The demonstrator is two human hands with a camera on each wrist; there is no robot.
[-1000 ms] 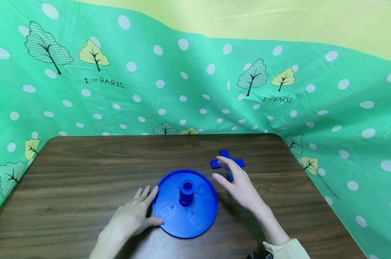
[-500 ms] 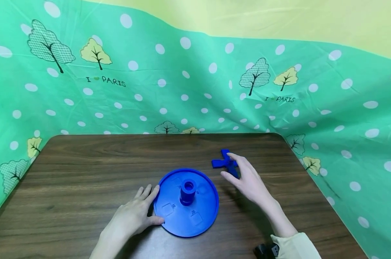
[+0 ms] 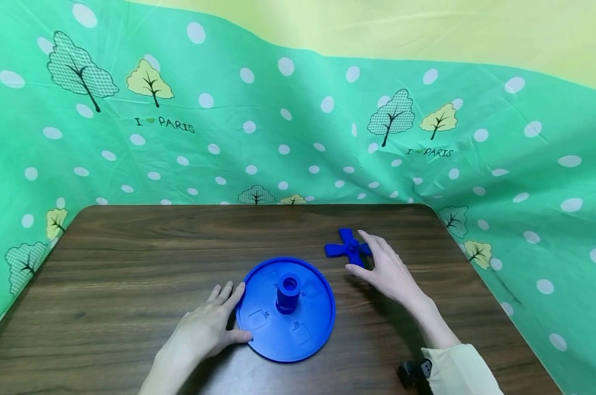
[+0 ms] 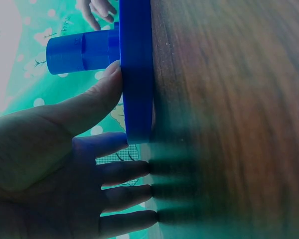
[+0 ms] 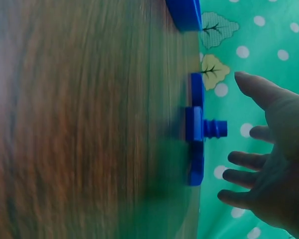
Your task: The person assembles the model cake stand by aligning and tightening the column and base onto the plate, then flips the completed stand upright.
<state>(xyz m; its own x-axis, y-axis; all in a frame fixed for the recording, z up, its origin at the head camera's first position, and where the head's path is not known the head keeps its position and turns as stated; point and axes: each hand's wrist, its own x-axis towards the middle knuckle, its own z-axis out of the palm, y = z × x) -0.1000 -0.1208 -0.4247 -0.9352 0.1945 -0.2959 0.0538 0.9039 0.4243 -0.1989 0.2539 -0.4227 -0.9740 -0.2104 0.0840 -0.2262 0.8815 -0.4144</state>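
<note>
In the head view a round blue disc [image 3: 310,318] with a raised rim lies on the table, a hollow upright post [image 3: 288,299] at its middle. My left hand [image 3: 204,329] steadies the disc's left side, the thumb and index fingertip touching its rim. Beyond the disc to the right is a flat blue cross-shaped piece [image 3: 335,250]. The right wrist view shows a short ridged peg [image 5: 217,128] standing up from its centre. My right hand [image 3: 389,271] hovers just right of the cross, fingers spread and holding nothing; it covers part of the cross's right arm in the head view.
The dark wood-grain table [image 3: 154,258] carries these blue parts. A green dotted cloth [image 3: 258,109] with tree prints hangs behind the table and along its sides. A black device [image 3: 413,376] sits at the right wrist by the pale sleeve.
My right hand has shifted to the right, off the cross-shaped piece, and more of that piece now shows. The left hand stays at the disc's rim, and the disc looks still.
</note>
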